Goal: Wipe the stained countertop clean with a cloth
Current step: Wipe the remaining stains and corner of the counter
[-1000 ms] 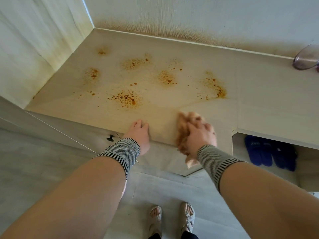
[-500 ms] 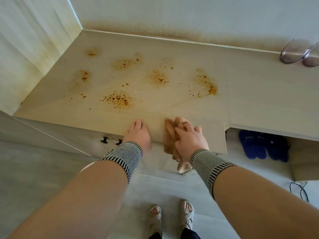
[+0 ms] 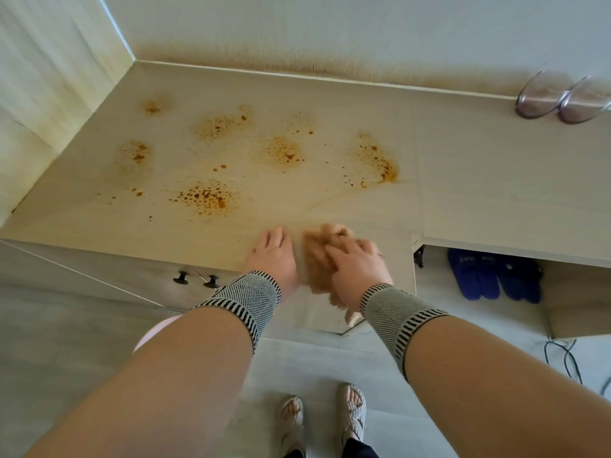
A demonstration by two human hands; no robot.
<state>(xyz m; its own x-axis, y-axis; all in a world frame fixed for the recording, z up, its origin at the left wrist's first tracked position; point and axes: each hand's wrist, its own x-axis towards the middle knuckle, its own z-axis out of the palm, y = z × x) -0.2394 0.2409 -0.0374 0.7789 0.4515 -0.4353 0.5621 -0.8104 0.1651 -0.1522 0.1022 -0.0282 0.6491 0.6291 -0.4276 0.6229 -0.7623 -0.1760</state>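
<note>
countertop (image 3: 463,180) fills upper view | stains (image 3: 211,196) on it, 10–12 o'c of hands | L hand (image 3: 276,256) on front edge, just L of cloth (image 3: 322,256) | R hand (image 3: 358,264) on cloth | 2 bowls (image 3: 562,100) at 2 o'c, by back wall | slippers (image 3: 492,272) on floor under counter, 3 o'c

no readable text anywhere, pale markings on the blue slippers (image 3: 476,272) too blurred to read
</note>
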